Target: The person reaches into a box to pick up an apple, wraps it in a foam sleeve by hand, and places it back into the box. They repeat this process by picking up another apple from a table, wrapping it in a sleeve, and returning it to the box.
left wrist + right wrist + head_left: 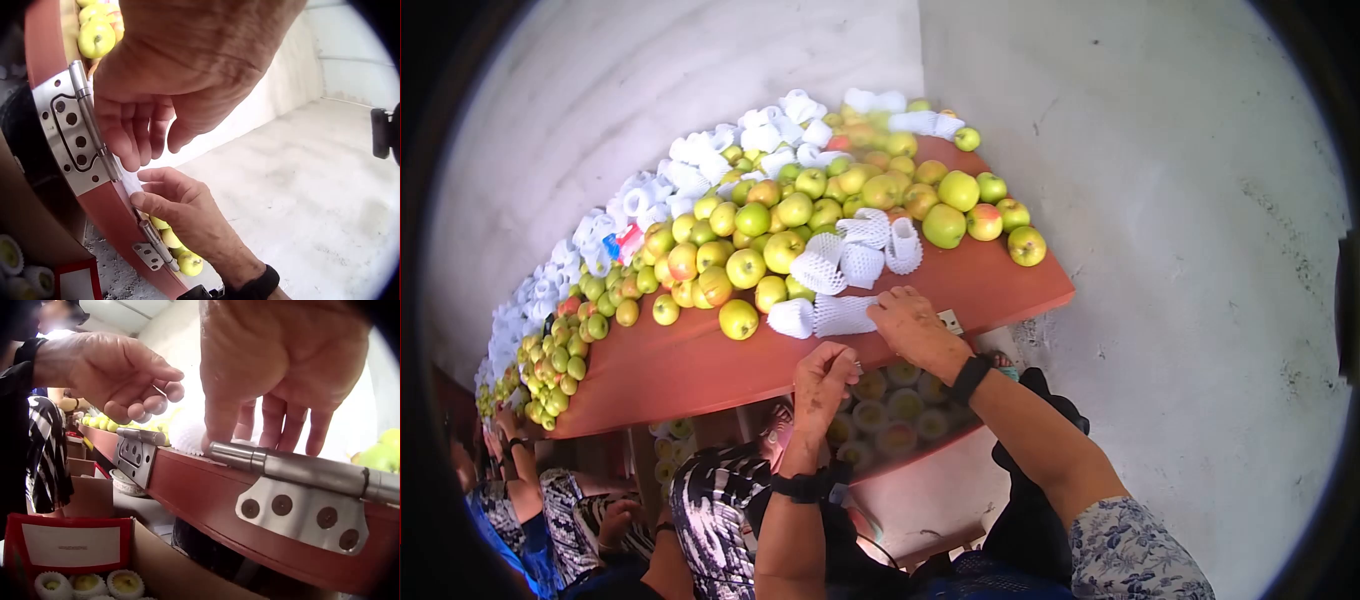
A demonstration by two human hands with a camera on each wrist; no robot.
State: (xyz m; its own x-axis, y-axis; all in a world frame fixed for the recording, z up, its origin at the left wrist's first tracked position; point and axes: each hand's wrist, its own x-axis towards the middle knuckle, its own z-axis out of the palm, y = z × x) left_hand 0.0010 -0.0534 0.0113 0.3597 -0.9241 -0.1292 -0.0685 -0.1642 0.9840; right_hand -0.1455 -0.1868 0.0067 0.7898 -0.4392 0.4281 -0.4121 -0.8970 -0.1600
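White foam net sleeves lie at the front of the apple pile. My right hand [915, 328] is over the table's front edge, its fingertips right at the end of a foam net sleeve [846, 315]. In the right wrist view its fingers hang fairly straight behind a metal hinge [300, 465], with the thumb beside the white foam. My left hand [824, 385] is in front of the table edge, fingers loosely curled and holding nothing. Beyond the sleeves lie many green and reddish apples [745, 268].
The red-brown tabletop [660, 365] carries more foam sleeves [690, 165] along the wall. Below its edge stands a box [72, 544] of sleeved apples. Other people sit along the table at left, one in a black-and-white patterned garment [715, 505]. A pale wall [1160, 200] is at right.
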